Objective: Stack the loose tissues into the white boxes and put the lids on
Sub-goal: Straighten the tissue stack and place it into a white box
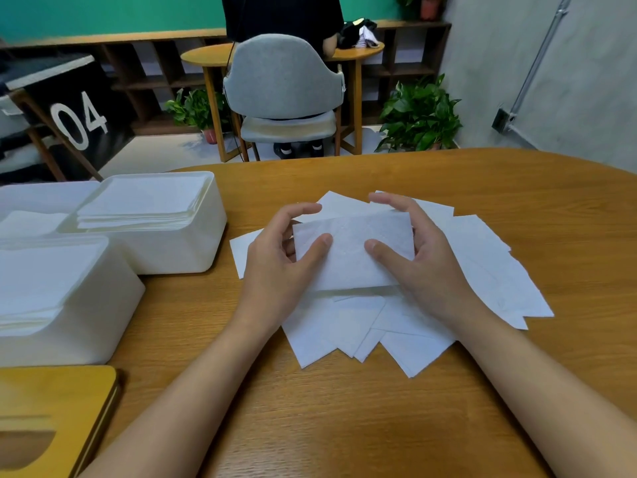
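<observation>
the lid [51, 419] lies unused at the near edge of the surface [344, 426] – gathering is the step in hand. above the loose tissues [362, 332], left hand [275, 260] and right hand [424, 257] each have a half-closed grip, thumb and fingers pinching one tissue [351, 250]. next, likely leftward – squared onto the stack in a white box [179, 250].

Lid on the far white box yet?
No, the far white box stands open, with its tissue stack showing at the top.
</observation>
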